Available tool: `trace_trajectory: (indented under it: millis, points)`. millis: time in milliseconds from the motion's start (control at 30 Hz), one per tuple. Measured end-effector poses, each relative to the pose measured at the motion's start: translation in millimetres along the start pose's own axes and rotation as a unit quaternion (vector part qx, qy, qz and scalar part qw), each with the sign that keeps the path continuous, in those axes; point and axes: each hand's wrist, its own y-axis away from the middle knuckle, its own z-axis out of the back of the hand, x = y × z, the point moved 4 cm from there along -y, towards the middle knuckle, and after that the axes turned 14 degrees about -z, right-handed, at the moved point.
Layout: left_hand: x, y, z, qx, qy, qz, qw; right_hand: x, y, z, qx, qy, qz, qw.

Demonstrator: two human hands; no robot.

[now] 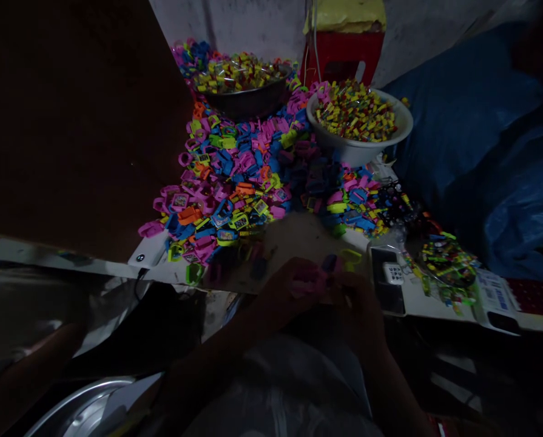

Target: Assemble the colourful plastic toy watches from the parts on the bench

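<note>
Both my hands meet low in the middle of the view, in deep shadow. My left hand [283, 291] has its fingers curled round a small pink plastic toy piece [308, 280]. My right hand [360, 303] pinches at the same piece from the right side. Just beyond the hands a big heap of pink, blue, green and orange plastic toy pieces [244, 176] covers the white work surface [419, 297]. A green ring-shaped piece [352, 257] lies right by my right hand.
A dark metal bowl [246, 91] and a white bowl [357, 124], both full of small wrapped bits, stand behind the heap. A clear bag of small pieces [444, 264] lies at right. A dark board [71, 121] fills the left. A metal basin [84, 406] sits at lower left.
</note>
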Motion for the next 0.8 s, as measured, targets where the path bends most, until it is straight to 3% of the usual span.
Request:
trace_trajectory:
  millis: [167,300,467,667,800]
  points:
    - [2.7,3.2,0.8,-0.002,-0.019,-0.009,1.000,13.0,4.2,-0.8,0.003,0.077,0.059,0.995]
    - [1.5,2.6,-0.5,-0.020,0.005,0.049,0.999,20.1,2.5,-4.1,0.033,0.177,0.083,0.980]
    - [6.7,4.5,-8.3,-0.024,0.051,0.121,0.991,11.0,-2.7,-5.8,0.051,0.319,0.082,0.943]
    - [32.7,14.5,-3.5,0.054,0.044,0.133,0.989,-1.8,-2.3,-20.4,0.105,0.339,0.108,0.928]
    - [38.3,13.5,14.0,0.044,-0.076,0.068,0.994,-9.9,-11.7,-34.6,0.173,0.329,0.131,0.919]
